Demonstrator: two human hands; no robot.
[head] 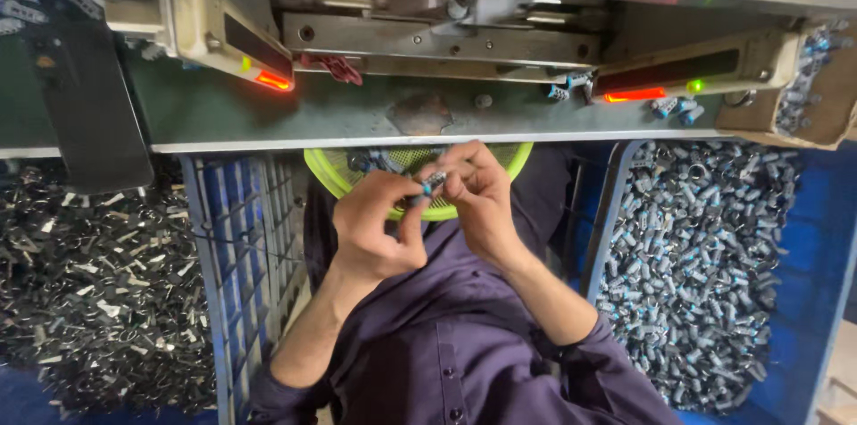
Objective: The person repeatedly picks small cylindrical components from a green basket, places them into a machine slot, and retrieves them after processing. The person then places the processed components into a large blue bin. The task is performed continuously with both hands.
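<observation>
both hands, left hand (pixel 379 224) and right hand (pixel 478 197), pinch one small part (pixel 434 181) together above the yellow basket (pixel 332 173). it is better to keep the fingertips tight and the part over the basket.

One small cylindrical part (pixel 434 181), metallic grey with a blue band, is pinched between the fingertips of the left hand (pixel 382 224) and the right hand (pixel 480 197). It is held tilted, one end pointing up towards the machine, raised over a yellow-green mesh basket (pixel 330 170) that sits in the person's lap. Finer detail of the part is too small to tell. Both hands close around it, fingers touching.
</observation>
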